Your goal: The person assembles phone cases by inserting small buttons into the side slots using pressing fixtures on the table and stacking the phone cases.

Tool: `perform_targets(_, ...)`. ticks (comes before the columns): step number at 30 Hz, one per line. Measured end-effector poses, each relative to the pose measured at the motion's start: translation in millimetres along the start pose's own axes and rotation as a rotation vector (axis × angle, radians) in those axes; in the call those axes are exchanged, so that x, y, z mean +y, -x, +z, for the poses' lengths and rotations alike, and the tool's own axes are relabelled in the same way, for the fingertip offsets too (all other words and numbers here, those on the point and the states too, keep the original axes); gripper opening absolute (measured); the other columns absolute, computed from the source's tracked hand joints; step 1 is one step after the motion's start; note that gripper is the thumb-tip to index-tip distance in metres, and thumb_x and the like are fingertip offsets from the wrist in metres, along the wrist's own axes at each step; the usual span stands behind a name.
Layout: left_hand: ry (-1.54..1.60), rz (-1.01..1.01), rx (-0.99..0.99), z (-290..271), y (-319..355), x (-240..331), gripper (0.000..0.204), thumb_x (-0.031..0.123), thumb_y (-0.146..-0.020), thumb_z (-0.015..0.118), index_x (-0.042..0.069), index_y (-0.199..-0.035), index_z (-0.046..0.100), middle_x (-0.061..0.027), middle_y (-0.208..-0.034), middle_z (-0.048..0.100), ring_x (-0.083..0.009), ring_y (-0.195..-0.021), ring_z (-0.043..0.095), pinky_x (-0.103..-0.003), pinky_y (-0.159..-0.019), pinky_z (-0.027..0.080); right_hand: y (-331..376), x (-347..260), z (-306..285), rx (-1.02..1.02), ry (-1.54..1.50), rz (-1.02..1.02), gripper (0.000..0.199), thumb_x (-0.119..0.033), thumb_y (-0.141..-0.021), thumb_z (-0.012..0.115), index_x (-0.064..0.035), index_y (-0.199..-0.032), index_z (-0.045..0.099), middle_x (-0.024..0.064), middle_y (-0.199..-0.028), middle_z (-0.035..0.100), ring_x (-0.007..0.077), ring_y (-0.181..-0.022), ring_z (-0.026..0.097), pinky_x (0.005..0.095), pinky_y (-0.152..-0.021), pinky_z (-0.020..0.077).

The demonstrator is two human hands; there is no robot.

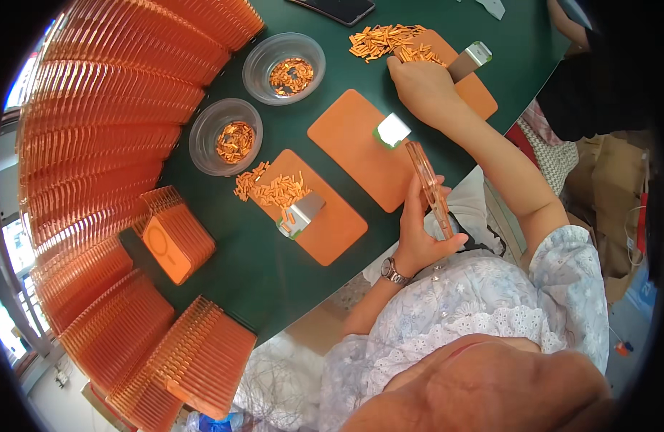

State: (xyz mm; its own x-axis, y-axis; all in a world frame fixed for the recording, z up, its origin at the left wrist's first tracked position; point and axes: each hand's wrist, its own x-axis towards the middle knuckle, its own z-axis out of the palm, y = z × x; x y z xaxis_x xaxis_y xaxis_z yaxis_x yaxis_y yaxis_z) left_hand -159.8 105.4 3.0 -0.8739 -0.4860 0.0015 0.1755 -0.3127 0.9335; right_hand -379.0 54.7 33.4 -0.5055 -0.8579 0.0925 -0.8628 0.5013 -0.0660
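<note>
Left hand (418, 234), closest, clamps a transparent orange phone case (428, 189) edge-on, long axis pointing away, while the right hand (422, 86) rests fingers curled among small orange pieces (388, 40).

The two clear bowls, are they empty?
No, both bowls hold small orange pieces, lying in a heap at the bottom of each.

Green table (274, 266) w/ orange mats (357, 147), bowls (224, 137), phone (339, 9).
</note>
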Motion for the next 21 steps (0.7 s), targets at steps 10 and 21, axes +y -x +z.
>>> perform_targets(10,-0.114,0.042,-0.068,3,-2,0,0.092,0.037,-0.064,0.083,-0.003,-0.132,0.036,-0.0135,-0.127,0.048,-0.0218,-0.108,0.056,-0.037,-0.094,0.045,4,5,0,0.043,-0.023,0.033,0.009,-0.004,-0.079,0.054,0.0007,-0.084,0.050,0.0180,-0.065,0.062,0.0349,-0.062,0.064,0.0445,-0.054,0.0505)
perform_targets(21,-0.099,0.053,-0.024,2,-5,-6,0.107,0.044,-0.060,0.085,-0.001,-0.139,0.029,-0.0149,-0.126,0.048,-0.0229,-0.106,0.057,-0.037,-0.091,0.047,48,20,-11,0.227,-0.495,-0.025,0.014,-0.018,-0.093,0.052,-0.0080,-0.103,0.055,0.0121,-0.081,0.066,0.0327,-0.071,0.064,0.0420,-0.062,0.0501)
